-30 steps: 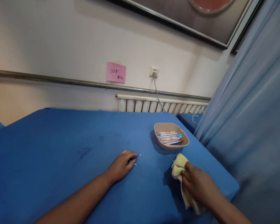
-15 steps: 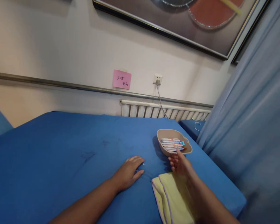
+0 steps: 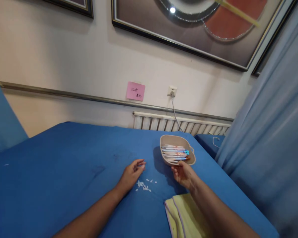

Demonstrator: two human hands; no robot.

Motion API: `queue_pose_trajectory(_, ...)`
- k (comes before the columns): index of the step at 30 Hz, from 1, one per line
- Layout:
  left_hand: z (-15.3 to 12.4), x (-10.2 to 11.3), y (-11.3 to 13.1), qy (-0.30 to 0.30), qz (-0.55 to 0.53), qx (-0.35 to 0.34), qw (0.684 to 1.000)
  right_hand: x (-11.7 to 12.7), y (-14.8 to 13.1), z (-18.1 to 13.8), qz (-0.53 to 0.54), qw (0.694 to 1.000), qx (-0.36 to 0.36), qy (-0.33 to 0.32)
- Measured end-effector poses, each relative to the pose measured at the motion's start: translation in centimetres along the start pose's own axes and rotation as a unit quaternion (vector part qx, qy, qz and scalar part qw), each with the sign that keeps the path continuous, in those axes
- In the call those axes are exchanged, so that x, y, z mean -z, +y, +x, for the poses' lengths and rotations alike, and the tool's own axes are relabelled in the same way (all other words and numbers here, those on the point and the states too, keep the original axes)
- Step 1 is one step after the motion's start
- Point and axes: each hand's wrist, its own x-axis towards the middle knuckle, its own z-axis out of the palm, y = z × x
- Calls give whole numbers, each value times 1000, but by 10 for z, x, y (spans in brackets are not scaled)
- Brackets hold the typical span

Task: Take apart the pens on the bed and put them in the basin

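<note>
- Left hand [image 3: 132, 172]: empty, fingers loosely curled, resting on the blue counter [image 3: 64, 158].
- White scraps [image 3: 145, 185]: small scatter on the counter, just beside the left hand, on its right.
- Right hand [image 3: 183, 174]: fingers clasped on the near rim of the dish.
- Dish [image 3: 173, 137]: 1 item, beige, shallow, with rounded corners. It sits toward the far right of the counter.
- Pens [image 3: 175, 153]: lying flat side by side in the dish; their count cannot be told.
- Yellow cloth [image 3: 181, 215]: folded, flat at the counter's near edge, partly under the right forearm.
- Wall behind: 1 pink note [image 3: 135, 91], 1 socket [image 3: 172, 91] with a cable plugged in, and a radiator [image 3: 181, 123].
- Blue curtain [image 3: 270, 138]: hanging at the right.
</note>
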Motion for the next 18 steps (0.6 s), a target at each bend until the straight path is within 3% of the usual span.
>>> queue_pose_trajectory(4, 13, 20, -2, 13, -120, 86, 989, -49, 24, 18, 15, 998, -6, -64)
queue_pose_trajectory(9, 20, 45, -6, -5, -152, 151, 977, -92, 58, 42, 19, 994, -18, -102)
queue_pose_trajectory(13, 28, 54, -10, 13, -100, 176, 979, -102, 81, 55, 14, 994, -19, -102)
queue_pose_trajectory(18, 35, 49, -20, 48, -4, 117, 992, -99, 93, 54, -3, 992, -32, -126)
